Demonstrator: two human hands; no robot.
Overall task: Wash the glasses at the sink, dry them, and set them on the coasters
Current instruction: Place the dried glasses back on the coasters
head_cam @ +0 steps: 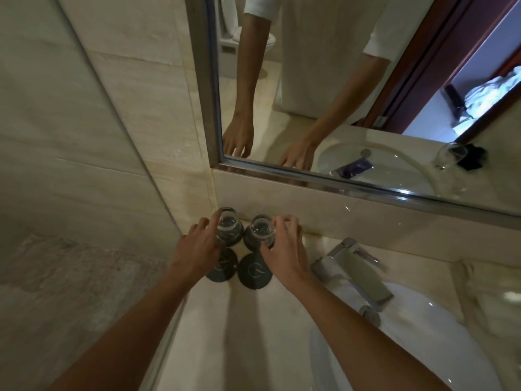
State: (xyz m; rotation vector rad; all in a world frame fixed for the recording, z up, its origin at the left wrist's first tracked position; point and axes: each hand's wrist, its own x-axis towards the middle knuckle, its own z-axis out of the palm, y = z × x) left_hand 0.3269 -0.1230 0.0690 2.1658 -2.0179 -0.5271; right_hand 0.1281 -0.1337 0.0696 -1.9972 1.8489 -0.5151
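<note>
My left hand (197,246) grasps the left clear glass tumbler (229,225); my right hand (284,246) grasps the right one (260,230). Both stand on far round dark coasters (249,239) by the mirror wall.

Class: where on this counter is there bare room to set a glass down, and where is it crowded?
Bare counter lies between the forearms, bordered by the front coasters and the sink. The back corner is crowded: two glasses, the left hand and the right hand.

text: none legible | near coasters (255,270): pale circular logo mark, too blurred to read
</note>
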